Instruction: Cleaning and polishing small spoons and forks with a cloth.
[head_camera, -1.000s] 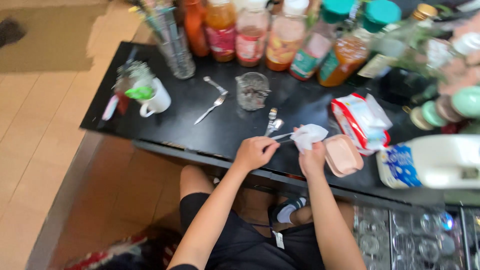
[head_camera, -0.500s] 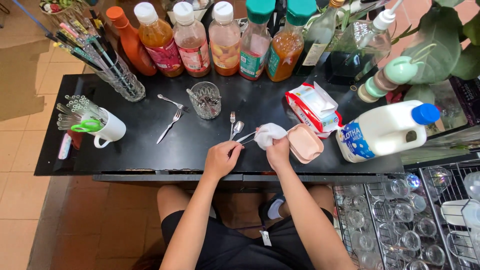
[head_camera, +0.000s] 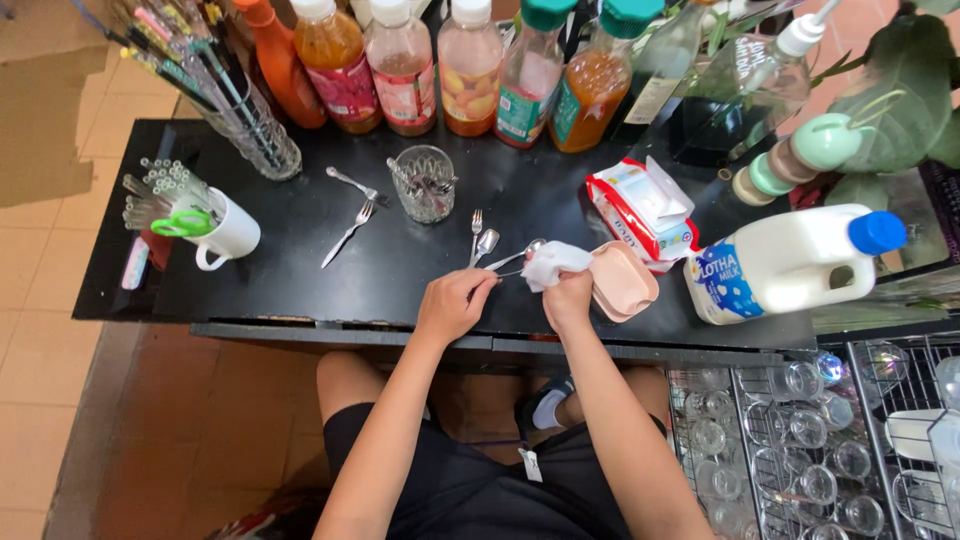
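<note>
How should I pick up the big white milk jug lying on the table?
Take the milk jug by its handle, the loop with a hole near the blue cap. It lies on its side, so come from above and hook your fingers through.

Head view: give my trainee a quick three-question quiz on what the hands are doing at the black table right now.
1. True or false: the left hand grips the handle of a spoon whose bowl the right hand covers with a white tissue.
2. What lies right of the right hand, touching it? A) white mug B) pink lid C) scissors
3. Fill in: the white milk jug lies on its ____ on the black table.

Key: 1 true. 2 B, the pink lid. 3 side.
</note>
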